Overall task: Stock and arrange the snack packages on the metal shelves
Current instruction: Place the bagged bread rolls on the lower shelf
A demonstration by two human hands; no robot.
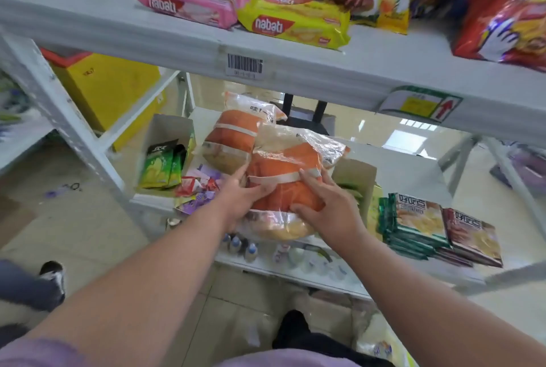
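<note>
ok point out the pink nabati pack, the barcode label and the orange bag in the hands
pink nabati pack (pixel 189 1), head view, middle of the wrapper
barcode label (pixel 245 64), head view, on the bars
orange bag (pixel 285 183), head view, its orange front between the hands

Glossy pale tile floor (pixel 88 227) reflecting window light; yellow bin (pixel 109 91) behind the white rack upright (pixel 59 118).

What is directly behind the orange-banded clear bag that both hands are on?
A second orange-banded clear snack bag lies behind the near orange-banded clear bag, its front edge covered. Left hand and right hand press the near one.
</note>
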